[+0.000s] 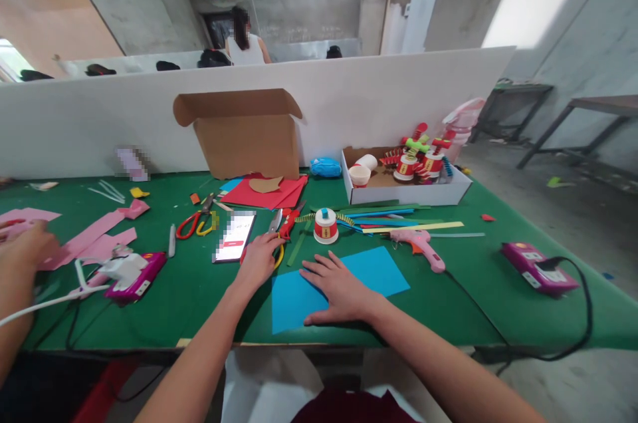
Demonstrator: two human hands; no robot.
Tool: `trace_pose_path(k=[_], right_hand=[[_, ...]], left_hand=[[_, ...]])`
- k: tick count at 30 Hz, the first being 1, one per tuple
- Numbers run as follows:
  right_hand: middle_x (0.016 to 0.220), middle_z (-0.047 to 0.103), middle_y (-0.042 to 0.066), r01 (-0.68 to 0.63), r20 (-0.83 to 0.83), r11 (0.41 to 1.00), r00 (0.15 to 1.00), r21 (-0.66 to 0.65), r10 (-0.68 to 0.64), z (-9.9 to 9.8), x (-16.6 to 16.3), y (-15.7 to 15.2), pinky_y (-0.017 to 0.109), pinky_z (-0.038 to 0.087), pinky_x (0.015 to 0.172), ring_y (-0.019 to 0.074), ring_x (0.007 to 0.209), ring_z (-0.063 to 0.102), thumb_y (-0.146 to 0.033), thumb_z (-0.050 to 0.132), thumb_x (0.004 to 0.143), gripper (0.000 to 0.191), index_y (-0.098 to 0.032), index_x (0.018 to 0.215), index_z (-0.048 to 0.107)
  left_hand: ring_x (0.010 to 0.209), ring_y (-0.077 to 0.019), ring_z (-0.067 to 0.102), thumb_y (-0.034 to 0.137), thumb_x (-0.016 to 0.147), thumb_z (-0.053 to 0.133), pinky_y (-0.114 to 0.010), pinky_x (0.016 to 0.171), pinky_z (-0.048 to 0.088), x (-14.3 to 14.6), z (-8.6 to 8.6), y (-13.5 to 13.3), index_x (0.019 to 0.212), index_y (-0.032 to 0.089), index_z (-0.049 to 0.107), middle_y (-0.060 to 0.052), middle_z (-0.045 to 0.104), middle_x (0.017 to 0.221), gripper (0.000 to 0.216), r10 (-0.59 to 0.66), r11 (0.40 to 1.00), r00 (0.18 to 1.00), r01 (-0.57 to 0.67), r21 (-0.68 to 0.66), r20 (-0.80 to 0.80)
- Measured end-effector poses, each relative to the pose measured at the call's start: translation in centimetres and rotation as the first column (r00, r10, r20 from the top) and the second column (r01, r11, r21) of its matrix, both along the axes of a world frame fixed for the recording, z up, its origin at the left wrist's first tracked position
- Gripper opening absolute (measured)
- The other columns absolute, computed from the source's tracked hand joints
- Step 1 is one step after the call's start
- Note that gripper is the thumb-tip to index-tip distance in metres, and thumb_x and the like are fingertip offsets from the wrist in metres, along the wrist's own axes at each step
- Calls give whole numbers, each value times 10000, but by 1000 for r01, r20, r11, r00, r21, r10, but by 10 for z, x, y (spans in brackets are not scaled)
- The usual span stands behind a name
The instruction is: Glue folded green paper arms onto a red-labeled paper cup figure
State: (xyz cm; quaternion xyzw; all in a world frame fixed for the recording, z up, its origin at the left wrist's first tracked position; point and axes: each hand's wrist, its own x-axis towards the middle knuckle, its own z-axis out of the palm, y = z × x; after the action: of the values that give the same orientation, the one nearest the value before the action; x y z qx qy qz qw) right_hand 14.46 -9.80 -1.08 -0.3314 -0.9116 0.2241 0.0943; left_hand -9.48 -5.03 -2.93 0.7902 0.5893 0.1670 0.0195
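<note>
My left hand (260,255) lies over a pair of scissors (280,257) with red and yellow handles, fingers curled on the handle area; its palm side is hidden. The scissor blades point away from me, next to a red-handled tool (288,225). My right hand (336,284) rests flat with fingers spread on a sheet of blue paper (379,270). Just beyond stands a small paper cup figure (325,229), white and red, with coiled paper arms and a blue piece on top.
A pink glue gun (423,247) and paper strips (389,217) lie to the right. Behind stands a white box (413,195) of cup figures. A phone (235,237), red paper (262,193) and other scissors (199,218) are leftward. Another person's hand (24,240) holds pink paper.
</note>
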Motion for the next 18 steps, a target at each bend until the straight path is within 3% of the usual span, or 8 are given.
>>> trace_pose_path(k=[5, 7, 9, 11, 14, 18], right_hand=[[1510, 378, 127, 56, -2, 998, 998, 10, -56, -5, -1, 2, 543, 88, 1181, 331, 1421, 265, -709, 594, 721, 907, -180, 1436, 416], [1502, 386, 148, 82, -10, 997, 997, 15, -82, -8, -1, 3, 547, 110, 1178, 339, 1417, 271, -695, 615, 711, 916, -164, 1432, 419], [1491, 392, 176, 100, -28, 995, 995, 15, -100, -9, -1, 4, 543, 145, 1175, 336, 1412, 284, -609, 632, 746, 863, -125, 1427, 417], [1487, 390, 196, 108, -58, 994, 993, 0, -108, -9, 1, 6, 530, 184, 1171, 310, 1408, 301, -437, 598, 821, 722, -88, 1423, 407], [1474, 402, 205, 133, -109, 990, 985, -45, -137, -6, 3, 11, 476, 265, 1160, 257, 1400, 329, -201, 466, 873, 561, -55, 1411, 409], [1416, 479, 193, 185, -163, 980, 967, -75, -195, 0, 5, 13, 421, 348, 1127, 228, 1352, 407, -153, 386, 905, 466, -63, 1349, 490]], left_hand=[[1172, -262, 535, 5, 708, 426, -435, 1010, 447, 16, 22, -15, 1109, 176, 674, -109, 645, 1206, 501, 44, 998, 999, -43, 49, -10], [1147, -259, 546, 48, 773, 421, -440, 1003, 445, 28, 33, -35, 1036, 180, 685, -112, 660, 1157, 396, -54, 997, 998, 52, 59, 35], [1041, -221, 595, 104, 833, 410, -375, 952, 479, 41, 42, -59, 978, 190, 683, -90, 687, 1058, 320, -226, 971, 969, 233, -63, 97], [1037, -227, 595, 171, 835, 475, -358, 936, 485, 53, 45, -79, 1026, 197, 660, -85, 677, 1096, 268, -298, 927, 950, 311, -208, 92], [1095, -269, 572, 144, 784, 527, -392, 958, 468, 66, 44, -94, 1122, 158, 614, -125, 642, 1175, 349, -315, 892, 949, 286, -351, -28], [1112, -267, 567, 39, 794, 431, -401, 975, 451, 76, 41, -95, 1156, 138, 589, -148, 629, 1188, 407, -281, 909, 949, 216, -356, -141]])
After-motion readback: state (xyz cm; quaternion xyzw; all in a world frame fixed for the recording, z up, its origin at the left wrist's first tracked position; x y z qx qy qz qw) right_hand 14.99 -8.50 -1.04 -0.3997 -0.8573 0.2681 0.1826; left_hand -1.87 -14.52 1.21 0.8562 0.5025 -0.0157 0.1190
